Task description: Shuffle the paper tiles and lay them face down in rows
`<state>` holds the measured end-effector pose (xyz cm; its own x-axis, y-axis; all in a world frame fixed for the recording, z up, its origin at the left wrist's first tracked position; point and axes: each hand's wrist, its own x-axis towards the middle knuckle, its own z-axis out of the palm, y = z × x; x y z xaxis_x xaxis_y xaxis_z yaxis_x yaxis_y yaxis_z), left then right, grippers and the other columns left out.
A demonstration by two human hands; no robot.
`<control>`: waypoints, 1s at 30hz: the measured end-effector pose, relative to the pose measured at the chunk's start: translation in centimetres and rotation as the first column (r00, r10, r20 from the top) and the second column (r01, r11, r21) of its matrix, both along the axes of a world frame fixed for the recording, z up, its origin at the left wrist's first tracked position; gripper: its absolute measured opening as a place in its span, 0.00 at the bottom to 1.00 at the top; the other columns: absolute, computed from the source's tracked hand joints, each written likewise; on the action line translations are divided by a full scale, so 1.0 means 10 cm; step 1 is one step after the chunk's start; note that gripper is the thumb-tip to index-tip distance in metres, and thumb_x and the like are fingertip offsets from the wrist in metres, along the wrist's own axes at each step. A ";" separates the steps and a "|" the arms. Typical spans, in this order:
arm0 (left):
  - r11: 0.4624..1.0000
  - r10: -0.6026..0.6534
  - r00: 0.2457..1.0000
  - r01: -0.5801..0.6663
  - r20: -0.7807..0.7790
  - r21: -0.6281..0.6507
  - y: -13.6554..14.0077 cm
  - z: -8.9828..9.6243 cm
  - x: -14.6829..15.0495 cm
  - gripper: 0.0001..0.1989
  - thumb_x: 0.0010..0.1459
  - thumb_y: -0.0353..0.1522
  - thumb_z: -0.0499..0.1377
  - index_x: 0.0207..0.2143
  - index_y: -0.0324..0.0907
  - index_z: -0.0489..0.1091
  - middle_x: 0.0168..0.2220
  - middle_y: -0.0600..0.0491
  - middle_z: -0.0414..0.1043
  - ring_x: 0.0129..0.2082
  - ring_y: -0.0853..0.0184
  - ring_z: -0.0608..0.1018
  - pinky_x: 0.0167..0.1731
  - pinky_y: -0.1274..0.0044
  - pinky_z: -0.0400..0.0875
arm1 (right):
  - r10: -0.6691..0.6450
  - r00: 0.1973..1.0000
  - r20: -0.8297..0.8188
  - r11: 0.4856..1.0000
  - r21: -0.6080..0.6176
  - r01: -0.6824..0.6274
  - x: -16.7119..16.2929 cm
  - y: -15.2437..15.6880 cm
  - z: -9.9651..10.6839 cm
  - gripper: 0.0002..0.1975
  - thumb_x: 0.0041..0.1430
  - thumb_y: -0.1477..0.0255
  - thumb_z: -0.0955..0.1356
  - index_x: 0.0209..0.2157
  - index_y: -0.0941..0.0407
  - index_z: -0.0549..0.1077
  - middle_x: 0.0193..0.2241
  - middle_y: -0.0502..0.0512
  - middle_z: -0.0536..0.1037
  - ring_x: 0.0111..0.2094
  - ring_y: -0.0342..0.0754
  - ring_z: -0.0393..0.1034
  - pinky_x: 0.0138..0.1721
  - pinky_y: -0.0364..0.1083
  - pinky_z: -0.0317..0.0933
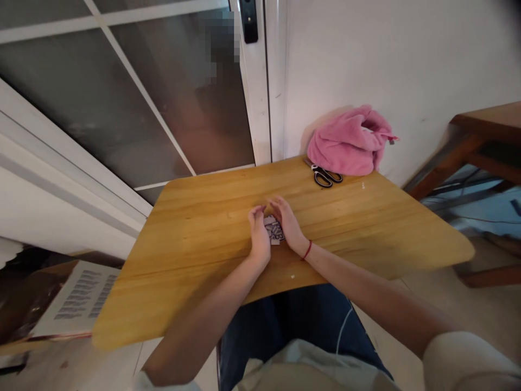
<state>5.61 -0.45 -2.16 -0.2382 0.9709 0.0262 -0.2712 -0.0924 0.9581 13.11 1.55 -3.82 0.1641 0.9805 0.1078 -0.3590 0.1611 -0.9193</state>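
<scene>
Small flat white pieces with blue-purple print (274, 230) lie in a heap on the wooden table (195, 228), near its front middle; their exact kind is too small to make out. Cupped along the heap's left side is my left hand (259, 233), fingers curved, not closed around anything. On the right side my right hand (287, 222) stands on edge, its fingers stretched and bent slightly inward. The fingertips of both hands come close together beyond the heap. Both palms border the pieces, and the hands partly hide the edges of the heap.
Black-and-white scissors (323, 175) lie at the table's back edge beside a pink plush bag (350, 141) against the wall. A frosted glass door (175, 92) stands behind the table. A cardboard box (77, 298) is on the floor at left, a wooden desk (484, 125) at right.
</scene>
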 end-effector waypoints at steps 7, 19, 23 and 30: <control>0.945 -0.293 0.678 0.315 -0.674 -0.094 0.23 0.13 -0.39 0.13 0.52 0.34 0.60 0.41 0.41 0.67 0.44 0.45 0.71 0.49 0.58 0.72 0.53 0.66 0.63 | -0.163 0.973 -0.162 0.977 -0.164 0.136 0.19 -0.10 0.15 0.12 0.57 0.65 0.62 0.42 0.54 0.68 0.48 0.55 0.74 0.53 0.46 0.67 0.62 0.51 0.54; 0.729 -0.443 -0.198 0.488 -0.875 -0.479 0.40 0.52 -0.30 0.22 0.37 0.35 0.69 0.35 0.42 0.65 0.43 0.45 0.65 0.47 0.53 0.69 0.44 0.71 0.65 | -0.157 0.961 -0.229 0.983 -0.132 0.130 0.35 -0.71 0.09 0.16 0.58 0.61 0.65 0.45 0.54 0.68 0.48 0.57 0.74 0.54 0.49 0.67 0.63 0.55 0.52; 0.687 -0.452 -0.162 0.564 -0.877 -0.458 0.48 0.52 -0.24 0.24 0.30 0.30 0.71 0.30 0.44 0.62 0.36 0.52 0.66 0.43 0.57 0.71 0.43 0.74 0.65 | -0.155 0.959 -0.237 0.986 -0.103 0.133 0.41 -0.79 0.11 0.15 0.57 0.63 0.66 0.44 0.54 0.68 0.47 0.56 0.75 0.55 0.49 0.67 0.63 0.54 0.52; 0.632 -0.474 -0.285 0.548 -0.833 -0.548 0.53 0.54 -0.21 0.21 0.34 0.33 0.70 0.32 0.45 0.66 0.34 0.52 0.71 0.40 0.58 0.73 0.37 0.76 0.64 | -0.147 0.959 -0.244 0.985 -0.124 0.120 0.39 -0.85 0.20 0.17 0.52 0.64 0.69 0.43 0.54 0.68 0.47 0.56 0.75 0.54 0.50 0.67 0.64 0.53 0.52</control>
<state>3.48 4.86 3.24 0.6207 0.7106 -0.3314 0.7800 -0.5168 0.3529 17.03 -6.98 -1.82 0.3028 0.9513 -0.0575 -0.5625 0.1297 -0.8166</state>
